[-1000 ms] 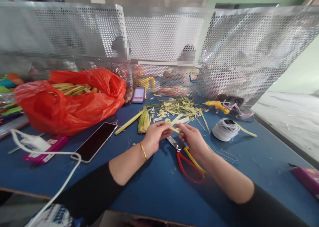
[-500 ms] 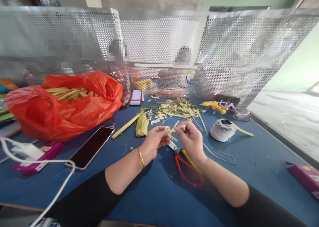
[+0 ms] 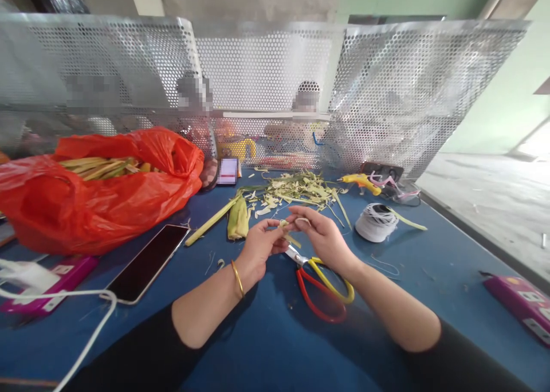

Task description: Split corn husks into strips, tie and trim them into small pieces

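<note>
Blue cloth covers the bench (image 3: 266, 334), and over its middle both bare hands meet. The left hand (image 3: 262, 246), with a thin gold bangle (image 3: 236, 278) at the wrist, pinches one end of a small pale green leaf strip (image 3: 287, 229) between thumb and fingertips; the right hand (image 3: 323, 237) pinches the other end, so the strip sits between the two, held just above the bench. Directly below the hands lie scissors with one red and one yellow handle (image 3: 323, 283), blades pointing toward the far edge. Beyond the hands, a heap of pale green leaf trimmings (image 3: 296, 188) spreads near the far edge, with a long green stalk (image 3: 212, 223) beside it. A round spool of white string (image 3: 377, 222) sits to the right, and a yellow glue gun (image 3: 361, 181) behind it. Toward the left edge rest a bulging orange plastic bag (image 3: 98, 191) of leaves and a black phone (image 3: 146, 263), face up.
</note>
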A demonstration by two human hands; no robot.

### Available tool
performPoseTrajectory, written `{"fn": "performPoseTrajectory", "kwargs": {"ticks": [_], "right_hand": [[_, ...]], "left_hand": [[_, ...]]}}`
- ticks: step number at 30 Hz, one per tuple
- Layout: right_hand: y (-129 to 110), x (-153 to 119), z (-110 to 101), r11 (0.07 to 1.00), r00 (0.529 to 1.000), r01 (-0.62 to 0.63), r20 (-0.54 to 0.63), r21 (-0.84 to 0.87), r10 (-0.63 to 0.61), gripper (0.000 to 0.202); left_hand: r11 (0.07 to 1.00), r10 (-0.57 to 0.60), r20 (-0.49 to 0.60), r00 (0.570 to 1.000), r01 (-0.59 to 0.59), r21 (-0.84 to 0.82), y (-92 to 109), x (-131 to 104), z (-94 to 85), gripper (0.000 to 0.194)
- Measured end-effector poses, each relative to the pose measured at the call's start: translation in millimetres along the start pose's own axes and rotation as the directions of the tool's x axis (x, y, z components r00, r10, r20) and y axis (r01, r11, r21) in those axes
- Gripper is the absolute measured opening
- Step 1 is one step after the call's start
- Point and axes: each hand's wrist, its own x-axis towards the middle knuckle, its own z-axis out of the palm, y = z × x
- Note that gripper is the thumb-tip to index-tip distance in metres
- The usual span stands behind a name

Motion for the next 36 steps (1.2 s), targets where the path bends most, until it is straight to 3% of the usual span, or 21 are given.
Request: {"fn": "performPoseTrajectory", "kwargs": {"ticks": [4, 8, 11, 14, 17, 21, 26, 31, 36], "right_hand": [[1, 1, 0, 0.999, 0.994, -0.011, -0.11, -0.048, 0.006, 0.021], [0, 1, 0, 0.999, 0.985, -0.018, -0.173, 0.036, 0.024, 0.021], [1, 0, -1, 0.999, 0.991, -0.048, -0.121, 0.019, 0.05, 0.021], [1, -1, -3, 0.988, 0.999, -0.05, -0.013, -0.147, 0.049, 0.019], [0, -3, -3, 0.945, 0.999, 0.036, 0.046, -0.326, -0.022, 0.024], [-2, -3, -2, 0.915, 0.993, 0.114, 0.059, -0.386, -0.099, 0.031], [-1, -4, -3, 0.926, 0.999, 0.029, -0.005, -0.376, -0.033, 0.02], [-1, -9, -1, 0.78, 0.975, 0.098, -0.096, -0.618, -0.199, 0.012], [3, -12, 1, 0.586, 0.954, 0.187, 0.003, -0.789, -0.3, 0.015]], "left_hand": [[1.0, 0.001, 0.035, 0.999, -0.001, -0.005, -2, -1, -0.1, 0.026], [0.999, 0.047, 0.066, 0.997, -0.047, 0.01, -3, -2, 0.4, 0.034], [0.997, 0.061, 0.069, 0.996, -0.064, 0.042, -2, -3, 1.2, 0.032], [0.998, 0.062, 0.019, 0.998, -0.063, 0.031, -1, -1, 1.3, 0.027], [0.999, 0.046, -0.021, 0.999, -0.046, 0.0, -2, 1, 0.5, 0.024], [0.999, 0.033, -0.016, 0.999, -0.034, -0.018, -2, 2, -0.1, 0.023], [0.999, 0.031, -0.011, 0.999, -0.031, -0.009, -2, 0, 0.9, 0.025], [0.998, 0.062, 0.005, 0.998, -0.062, -0.018, -2, -1, 2.4, 0.023], [0.998, 0.066, -0.025, 0.998, -0.066, -0.022, -4, -1, 3.0, 0.023]]}}
